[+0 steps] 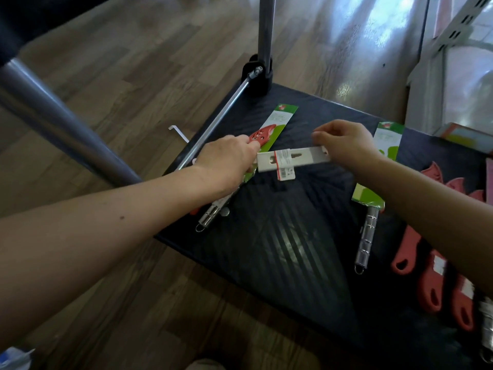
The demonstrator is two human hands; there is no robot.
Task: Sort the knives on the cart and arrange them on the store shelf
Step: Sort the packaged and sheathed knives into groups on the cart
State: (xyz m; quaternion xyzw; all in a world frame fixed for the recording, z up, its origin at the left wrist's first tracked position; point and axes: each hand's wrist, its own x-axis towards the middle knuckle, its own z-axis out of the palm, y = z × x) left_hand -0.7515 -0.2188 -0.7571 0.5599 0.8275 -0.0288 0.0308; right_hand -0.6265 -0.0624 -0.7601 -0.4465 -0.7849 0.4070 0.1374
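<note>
My left hand (226,161) reaches over the cart's left edge and holds a red perforated knife (262,134) that lies on a green-sleeved knife with a steel handle (282,118). My right hand (346,142) pinches the right end of a white card-sleeved knife (293,158) held level above the black cart deck (280,236); its left end touches my left hand. Under my right forearm lies another green-sleeved knife (369,222) with a ribbed steel handle. Several red-handled knives (432,284) lie in a row at the cart's right.
The cart's chrome post (265,36) and slanted brace (218,124) stand at the deck's far left corner. A thick grey bar (53,121) crosses at upper left. Wooden floor surrounds the cart. White shelving (453,62) and a coloured box (464,134) are at upper right.
</note>
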